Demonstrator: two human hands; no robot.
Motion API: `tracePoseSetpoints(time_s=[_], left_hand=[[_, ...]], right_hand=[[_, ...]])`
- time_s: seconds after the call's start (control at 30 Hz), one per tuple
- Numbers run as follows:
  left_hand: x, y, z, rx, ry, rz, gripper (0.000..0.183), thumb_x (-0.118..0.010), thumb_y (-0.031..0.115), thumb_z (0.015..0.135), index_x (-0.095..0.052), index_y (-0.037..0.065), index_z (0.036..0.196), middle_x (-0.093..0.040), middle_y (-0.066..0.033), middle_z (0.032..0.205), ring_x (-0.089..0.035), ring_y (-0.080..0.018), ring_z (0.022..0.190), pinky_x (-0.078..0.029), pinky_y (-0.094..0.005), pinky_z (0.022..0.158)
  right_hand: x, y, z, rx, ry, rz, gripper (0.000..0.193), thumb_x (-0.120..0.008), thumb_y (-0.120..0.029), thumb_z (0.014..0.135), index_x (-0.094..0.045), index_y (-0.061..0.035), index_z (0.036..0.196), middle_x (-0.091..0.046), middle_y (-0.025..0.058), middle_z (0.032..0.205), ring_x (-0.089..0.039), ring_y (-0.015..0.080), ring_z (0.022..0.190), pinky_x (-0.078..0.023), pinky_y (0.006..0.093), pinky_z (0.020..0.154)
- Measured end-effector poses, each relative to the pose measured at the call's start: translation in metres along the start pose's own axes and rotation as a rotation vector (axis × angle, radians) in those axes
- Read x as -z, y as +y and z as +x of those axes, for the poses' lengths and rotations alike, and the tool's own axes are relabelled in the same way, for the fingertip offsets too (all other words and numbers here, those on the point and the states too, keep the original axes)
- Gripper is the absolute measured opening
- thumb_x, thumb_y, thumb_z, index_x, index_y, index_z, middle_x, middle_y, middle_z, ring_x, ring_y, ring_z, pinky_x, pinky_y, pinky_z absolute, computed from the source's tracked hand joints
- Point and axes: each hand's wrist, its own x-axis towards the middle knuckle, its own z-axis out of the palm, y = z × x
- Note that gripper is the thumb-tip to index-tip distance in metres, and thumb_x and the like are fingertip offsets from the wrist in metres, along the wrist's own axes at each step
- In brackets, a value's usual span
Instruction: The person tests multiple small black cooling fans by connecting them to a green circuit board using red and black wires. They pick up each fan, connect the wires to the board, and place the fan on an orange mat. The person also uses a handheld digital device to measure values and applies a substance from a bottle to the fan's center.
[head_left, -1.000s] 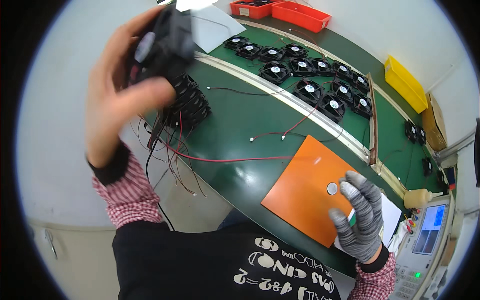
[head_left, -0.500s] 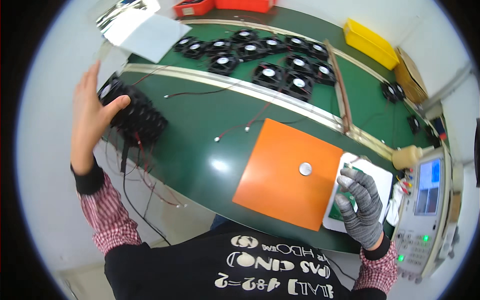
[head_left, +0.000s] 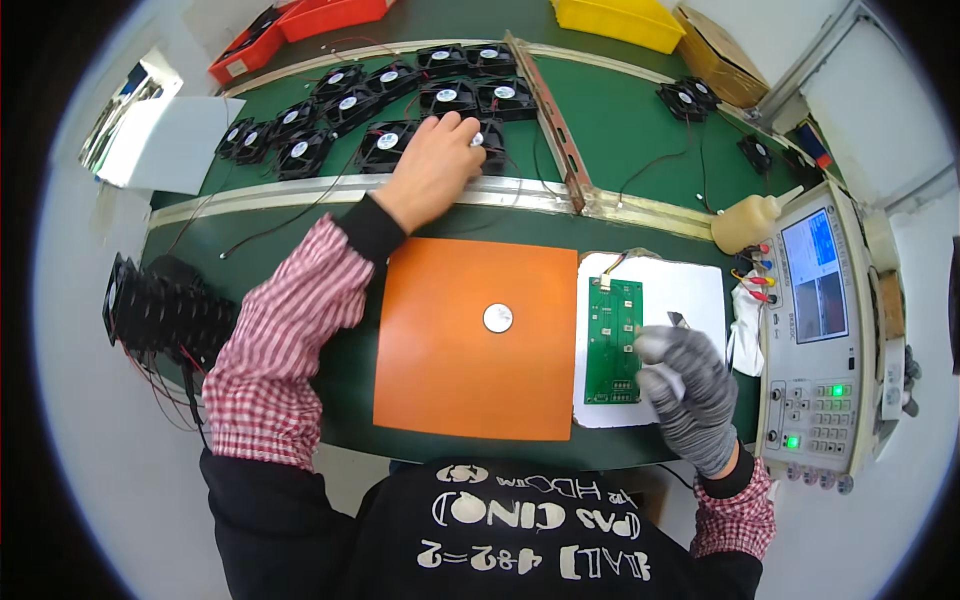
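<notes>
My bare left hand [head_left: 432, 172] reaches over the metal rail to the front row of black cooling fans. Its fingers are curled over one cooling fan [head_left: 492, 150], partly hidden by the hand. Beside it on the left sits another cooling fan [head_left: 388, 142]. My right hand [head_left: 690, 395], in a grey knitted glove, hovers by the right edge of a green circuit board [head_left: 612, 370]. Its fingers are bent, with thumb and forefinger apart and nothing plainly held. Under the board lies a white pad [head_left: 655, 275]. An orange mat [head_left: 470, 390] bears a round white-faced disc [head_left: 497, 318].
A stack of cooling fans [head_left: 175, 315] with dangling wires stands at the left edge. On the right are a test instrument [head_left: 800, 350] with a lit screen, a cream bottle [head_left: 745, 224] and a white cloth [head_left: 746, 330]. Red bins [head_left: 330, 18] and a yellow bin [head_left: 620, 24] line the back.
My left hand has moved from the fan stack at the left to the fans behind the rail. My right hand stays near the circuit board. The view has turned toward the right.
</notes>
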Motion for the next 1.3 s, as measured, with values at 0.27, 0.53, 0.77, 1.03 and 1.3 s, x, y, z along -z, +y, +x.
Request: tracePoseSetpoints(time_s=[0.27, 0.53, 0.77, 1.03, 1.3], left_hand=[[0.09, 0.123, -0.047, -0.415, 0.441, -0.083, 0.014, -0.066, 0.015, 0.065, -0.059, 0.012, 0.077, -0.054, -0.0054, 0.089, -0.057, -0.0251, 0.093, -0.046, -0.0399, 0.078], [0.108, 0.016, -0.047, 0.307, 0.635, 0.088, 0.005, -0.065, -0.001, 0.09, -0.06, -0.002, 0.088, -0.055, -0.0133, 0.086, -0.051, -0.03, 0.076, -0.039, -0.0352, 0.067], [0.078, 0.141, -0.082, -0.129, 0.069, -0.455, 0.028, -0.082, 0.017, 0.068, -0.063, 0.005, 0.085, -0.053, -0.0093, 0.086, -0.052, -0.0287, 0.076, -0.041, -0.0403, 0.067], [0.06, 0.125, -0.085, 0.134, -0.054, -0.7, 0.121, -0.094, 0.045, 0.049, -0.035, 0.003, 0.146, -0.048, -0.0169, 0.134, -0.044, -0.0363, 0.122, -0.036, -0.0461, 0.102], [0.063, 0.128, -0.077, 0.089, -0.178, -0.687, 0.112, -0.094, 0.03, 0.052, -0.04, 0.001, 0.145, -0.052, -0.0163, 0.124, -0.047, -0.0362, 0.114, -0.039, -0.0463, 0.098]], right_hand=[[-0.018, -0.011, 0.012, -0.31, -0.035, 0.702, 0.073, -0.076, -0.024, 0.089, -0.04, -0.0026, 0.148, -0.052, 0.0114, 0.138, -0.053, 0.0177, 0.123, -0.044, 0.0325, 0.101], [0.004, 0.028, 0.011, -0.217, -0.095, 0.028, 0.018, -0.073, -0.007, 0.084, -0.073, -0.0057, 0.101, -0.06, 0.0088, 0.084, -0.062, 0.0248, 0.078, -0.05, 0.0342, 0.072], [-0.023, 0.054, 0.015, -0.488, 0.043, 0.421, 0.012, -0.071, -0.004, 0.086, -0.072, -0.0012, 0.097, -0.067, 0.0086, 0.088, -0.066, 0.0183, 0.084, -0.053, 0.0301, 0.077], [-0.025, 0.064, 0.007, -0.338, 0.018, 0.179, 0.014, -0.076, 0.0, 0.076, -0.073, -0.002, 0.09, -0.062, 0.0068, 0.091, -0.065, 0.0201, 0.084, -0.053, 0.0302, 0.078], [-0.03, 0.071, 0.002, -0.33, 0.093, 0.2, 0.019, -0.078, 0.001, 0.076, -0.076, -0.003, 0.094, -0.065, 0.0069, 0.096, -0.065, 0.0187, 0.088, -0.053, 0.0298, 0.081]])
